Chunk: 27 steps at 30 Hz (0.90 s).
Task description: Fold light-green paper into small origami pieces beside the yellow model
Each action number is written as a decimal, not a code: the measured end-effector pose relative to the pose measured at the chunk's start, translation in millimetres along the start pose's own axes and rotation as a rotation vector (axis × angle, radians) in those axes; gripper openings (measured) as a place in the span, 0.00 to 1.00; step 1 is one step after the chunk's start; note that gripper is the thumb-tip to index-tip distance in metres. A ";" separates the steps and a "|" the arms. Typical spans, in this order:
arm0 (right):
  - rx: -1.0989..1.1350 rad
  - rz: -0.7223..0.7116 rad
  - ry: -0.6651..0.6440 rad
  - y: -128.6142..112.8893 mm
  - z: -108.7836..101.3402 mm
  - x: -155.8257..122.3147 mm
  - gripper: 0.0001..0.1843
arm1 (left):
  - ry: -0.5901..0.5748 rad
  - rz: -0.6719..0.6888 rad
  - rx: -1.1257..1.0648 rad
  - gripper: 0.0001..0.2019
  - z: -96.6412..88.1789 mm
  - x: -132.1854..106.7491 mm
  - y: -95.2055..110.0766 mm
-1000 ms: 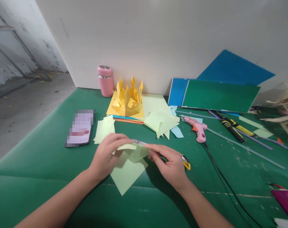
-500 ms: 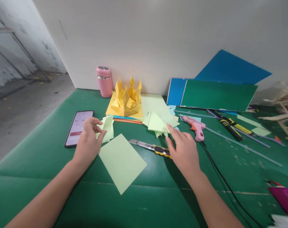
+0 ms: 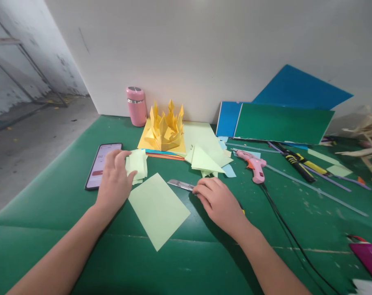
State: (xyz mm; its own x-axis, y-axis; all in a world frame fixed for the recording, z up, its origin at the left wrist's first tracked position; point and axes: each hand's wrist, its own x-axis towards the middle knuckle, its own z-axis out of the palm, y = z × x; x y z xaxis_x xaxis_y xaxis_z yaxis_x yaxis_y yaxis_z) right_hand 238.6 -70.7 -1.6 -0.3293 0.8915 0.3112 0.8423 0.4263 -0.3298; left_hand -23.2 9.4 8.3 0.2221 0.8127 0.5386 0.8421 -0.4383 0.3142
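Observation:
A small stack of folded pale green paper [image 3: 137, 164] lies by my left hand [image 3: 114, 174]. Its thumb and fingers are apart, resting at the stack's near and left edges. My right hand [image 3: 219, 200] is curled over a snap-off utility knife [image 3: 180, 184], fingers closed around it near the base of the blade. The bare blade points left; the yellow handle is mostly hidden beneath the hand. Between both hands, a square of pale green paper [image 3: 158, 211] lies flat with one corner toward me. Beyond the knife is a pile of folded green pieces [image 3: 204, 159].
A phone [image 3: 97, 166] lies left of my left hand. Behind stand a yellow paper crown [image 3: 165, 131] on coloured sheets and a pink flask [image 3: 137, 108]. At right are a pink glue gun [image 3: 255, 164] with its black cord, pliers [image 3: 296, 166], strips and leaning boards [image 3: 284, 123].
My right hand has come down from the folded pile onto the utility knife. The folded piece that stood raised at my left fingers now lies flat on the small stack.

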 end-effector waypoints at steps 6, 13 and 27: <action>-0.045 0.059 0.118 1.1 -1.1 -1.2 0.14 | -0.251 0.140 0.029 0.16 5.8 1.6 0.4; 0.182 -0.198 -0.218 -19.9 -1.5 -2.0 0.24 | -0.327 0.282 -0.069 0.20 5.3 -5.7 15.9; 0.522 -0.160 -0.154 -21.0 9.0 0.9 0.17 | -0.518 0.393 -0.119 0.19 7.3 -12.2 29.5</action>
State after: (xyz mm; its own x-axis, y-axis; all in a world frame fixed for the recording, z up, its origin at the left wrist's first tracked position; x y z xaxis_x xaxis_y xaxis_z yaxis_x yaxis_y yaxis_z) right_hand 216.8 -77.5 -2.4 -0.5271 0.8049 0.2725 0.4673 0.5424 -0.6981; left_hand 2.6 -10.7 5.3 0.7342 0.6505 0.1944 0.5972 -0.7549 0.2710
